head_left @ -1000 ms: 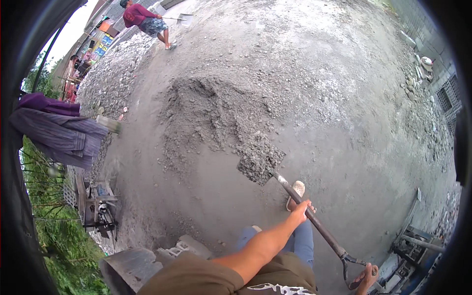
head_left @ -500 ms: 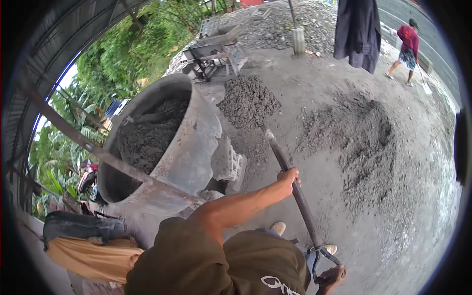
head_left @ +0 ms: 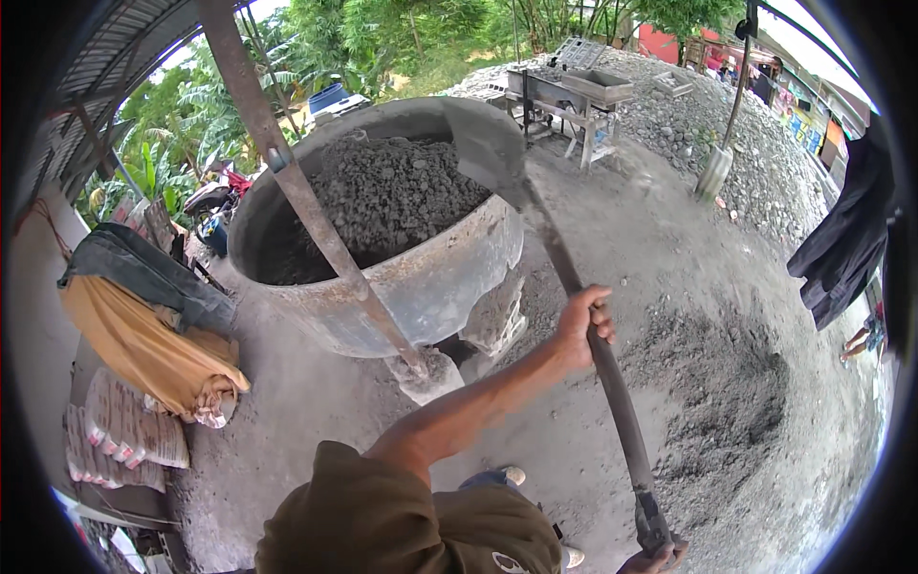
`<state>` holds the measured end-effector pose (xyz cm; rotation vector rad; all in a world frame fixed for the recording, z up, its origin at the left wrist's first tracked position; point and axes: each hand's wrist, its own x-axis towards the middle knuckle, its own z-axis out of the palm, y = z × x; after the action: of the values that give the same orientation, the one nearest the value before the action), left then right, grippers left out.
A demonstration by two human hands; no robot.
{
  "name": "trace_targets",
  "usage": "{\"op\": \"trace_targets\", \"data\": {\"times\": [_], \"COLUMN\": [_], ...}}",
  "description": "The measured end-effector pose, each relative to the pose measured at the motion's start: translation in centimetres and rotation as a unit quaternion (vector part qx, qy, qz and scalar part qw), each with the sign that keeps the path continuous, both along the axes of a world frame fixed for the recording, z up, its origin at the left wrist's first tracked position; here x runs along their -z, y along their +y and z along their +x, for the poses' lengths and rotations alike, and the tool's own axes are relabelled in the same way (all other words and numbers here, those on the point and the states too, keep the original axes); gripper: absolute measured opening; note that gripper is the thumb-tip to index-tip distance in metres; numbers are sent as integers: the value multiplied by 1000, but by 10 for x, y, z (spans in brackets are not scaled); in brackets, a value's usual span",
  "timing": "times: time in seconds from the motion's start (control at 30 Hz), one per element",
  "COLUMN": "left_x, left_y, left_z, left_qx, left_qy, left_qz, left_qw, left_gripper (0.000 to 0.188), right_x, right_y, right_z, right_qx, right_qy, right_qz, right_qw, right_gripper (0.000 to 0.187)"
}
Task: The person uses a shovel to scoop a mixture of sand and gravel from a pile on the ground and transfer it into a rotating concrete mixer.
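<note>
A long-handled shovel (head_left: 617, 402) slants up and away from me. My left hand (head_left: 585, 325) is wrapped round the middle of its shaft. At the near end, my right hand (head_left: 655, 559) is closed on the grip, partly cut off by the lower edge. The grey blade (head_left: 483, 148) is raised over the right rim of a big round metal drum (head_left: 411, 287), and its far side blends with the drum wall. Lumpy grey concrete mix (head_left: 392, 191) lies in the drum, piled toward the blade.
A rusty metal post (head_left: 320, 225) stands in front of the drum. Loose grey mix (head_left: 727, 402) covers ground at right. Behind are a work table (head_left: 574, 100) and gravel (head_left: 669, 124). Sacks (head_left: 124, 430) and draped cloth (head_left: 153, 335) lie left; dark clothing (head_left: 846, 230) hangs right. Another person (head_left: 865, 337) is partly visible.
The shovel's blade has risen from the ground-level wet mix to the drum's rim, both hands still on it. More lumpy mix shows in the drum. The view has swung, shifting the other person rightward.
</note>
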<state>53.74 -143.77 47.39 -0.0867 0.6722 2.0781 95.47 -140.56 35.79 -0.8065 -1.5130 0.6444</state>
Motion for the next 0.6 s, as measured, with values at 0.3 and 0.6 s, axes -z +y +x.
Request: {"op": "trace_targets", "data": {"times": [0.3, 0.6], "left_x": [164, 480], "left_y": [259, 299], "left_z": [246, 515], "left_qx": [275, 559], "left_qy": [113, 155], "left_qz": [-237, -457], "left_qw": [925, 675], "left_gripper": [36, 27], "right_x": [96, 159], "right_y": [-98, -175], "right_z": [190, 206], "right_qx": [85, 468], "right_qy": [300, 441], "right_qz": [-384, -449], "right_qw": [869, 621], "right_gripper": [43, 33]}}
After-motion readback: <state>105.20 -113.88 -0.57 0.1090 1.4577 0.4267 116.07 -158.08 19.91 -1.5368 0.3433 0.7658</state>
